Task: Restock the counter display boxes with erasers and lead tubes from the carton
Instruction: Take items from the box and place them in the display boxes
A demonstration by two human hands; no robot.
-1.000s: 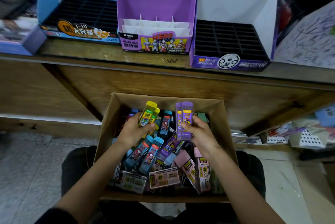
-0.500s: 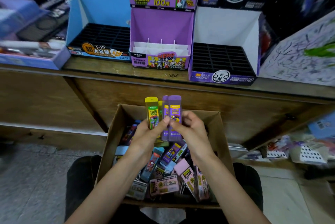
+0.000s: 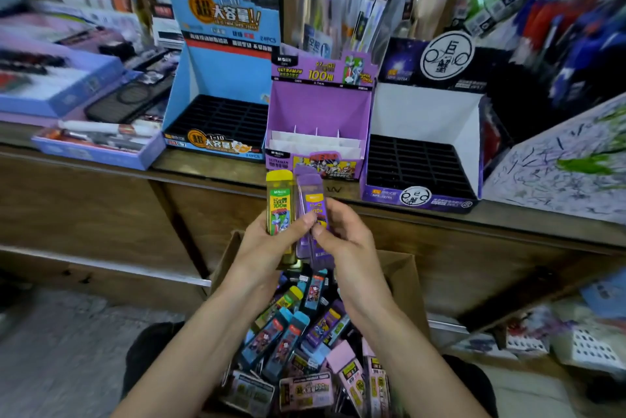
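Left hand (image 3: 267,248) and right hand (image 3: 345,248) meet above open brown cardboard carton (image 3: 403,268); purple cardboard display box (image 3: 318,106) with white dividers sits just beyond them. Left grips yellow plastic lead tube (image 3: 278,201), right pinches purple plastic lead tubes (image 3: 313,201), thumbs nearly touching. Risk, as judged: bunched, shallow pinch could let a tube drop into carton during slotting.

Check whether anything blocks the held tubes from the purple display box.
Nothing visible does. The lead tubes are held in front of the purple display box, whose divider slots look empty; only its front lip needs clearing.
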